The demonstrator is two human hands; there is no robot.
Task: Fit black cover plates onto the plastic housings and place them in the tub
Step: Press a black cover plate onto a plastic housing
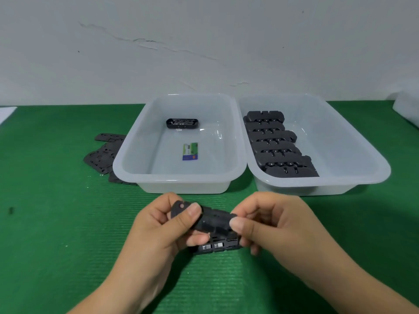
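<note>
My left hand (163, 225) and my right hand (267, 223) hold a black plastic housing (217, 245) between them above the green mat. A thin black cover plate (210, 219) lies tilted over the housing's top; my left thumb presses its left end and my right thumb and fingers pinch its right end. The left translucent tub (181, 177) holds one black housing (182, 123) and a small card (190, 151). The right tub (353, 177) holds a row of several black housings (276, 143). A pile of loose cover plates (102, 155) lies left of the left tub.
The green ribbed mat (49, 223) covers the table. A grey wall rises right behind the tubs. Something white (405, 105) sits at the far right edge, and a white sheet corner (6, 112) at the far left.
</note>
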